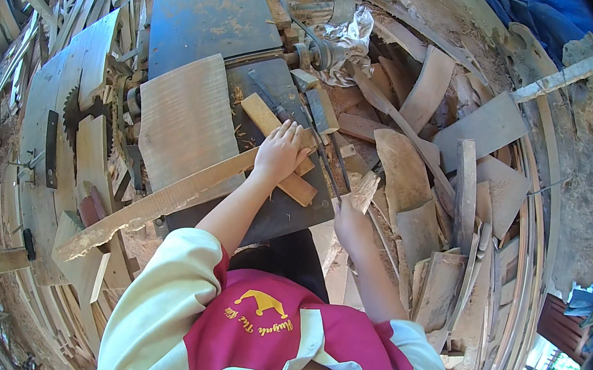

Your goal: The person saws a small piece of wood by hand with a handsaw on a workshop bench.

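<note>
My left hand [280, 154] lies palm down with fingers stretched forward, pressing on the end of a long, rough-edged wooden plank [159, 201]. The plank slants down to the left. Beneath it, a shorter wooden strip [298, 189] crosses at an angle on the dark metal table [269, 77]. Fingers closed, my right hand [352, 226] holds the near end of a long, thin, dark tool [329, 161], whose kind I cannot make out. It reaches forward along the right of the plank's end. Small wood blocks [321, 110] sit beside its far part.
Left stands a wooden bench with a toothed circular saw blade [70, 110]. A flat brown board [188, 122] and a blue-grey metal plate [214, 17] lie ahead. Beyond are a motor [309, 3] and pulley [321, 53]. Piled wood offcuts [419, 164] fill the right side.
</note>
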The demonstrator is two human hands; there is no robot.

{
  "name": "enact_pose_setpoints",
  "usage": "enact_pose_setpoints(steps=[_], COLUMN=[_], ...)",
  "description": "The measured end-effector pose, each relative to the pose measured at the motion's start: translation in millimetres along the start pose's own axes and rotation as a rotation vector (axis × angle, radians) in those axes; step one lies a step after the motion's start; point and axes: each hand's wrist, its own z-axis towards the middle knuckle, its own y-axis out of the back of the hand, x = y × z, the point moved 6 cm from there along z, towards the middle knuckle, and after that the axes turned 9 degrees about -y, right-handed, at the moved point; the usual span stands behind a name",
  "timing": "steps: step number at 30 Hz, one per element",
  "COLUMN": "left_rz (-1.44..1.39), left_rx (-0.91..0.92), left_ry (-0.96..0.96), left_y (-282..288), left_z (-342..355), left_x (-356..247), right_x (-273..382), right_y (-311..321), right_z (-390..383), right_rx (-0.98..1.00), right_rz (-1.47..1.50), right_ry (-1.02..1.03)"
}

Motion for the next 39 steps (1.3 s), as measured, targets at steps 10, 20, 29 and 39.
enact_pose_setpoints(steps=[10,20,29,39], left_rz=[-0.018,-0.031,-0.048,-0.057], left_rx=[-0.012,-0.024,-0.024,-0.018], left_ry=[0.003,0.006,0.032,0.039], left_y=[1.8,-0.8,4.3,4.3], left_z=[-1.0,1.1,-1.7,1.9], left_x=[-1.6,-1.7,-1.4,-0.1], right_x=[32.2,38.5,-11.2,64.4], right_y=[12.5,-2.5,1.8,-3.2], right_z=[42.5,71.7,-21.7,105.2], right_rx=[0.051,-0.036,0.101,-0.064], right_rz=[0.023,0.070,-0.033,0.064], right_ry=[-0.046,0.012,-0.135,0.020])
